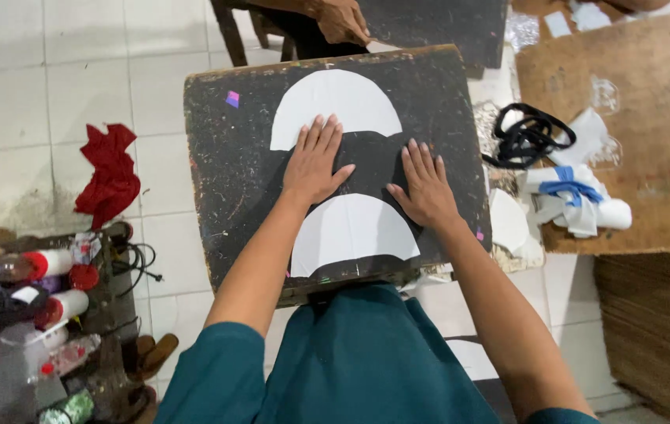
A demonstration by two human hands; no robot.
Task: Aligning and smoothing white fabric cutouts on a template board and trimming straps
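A worn black work board lies in front of me. Two white crescent-shaped pieces rest on it: one at the far side, one near me. Between them lies a black piece, hard to tell from the board. My left hand presses flat on it, fingers spread, fingertips touching the far white piece. My right hand presses flat beside it, just above the near white piece. Neither hand grips anything.
Another person's hand rests at the board's far edge. A red cloth lies on the tiled floor at left. Bottles with red caps crowd the lower left. Black straps, white rolls and brown sheets lie at right.
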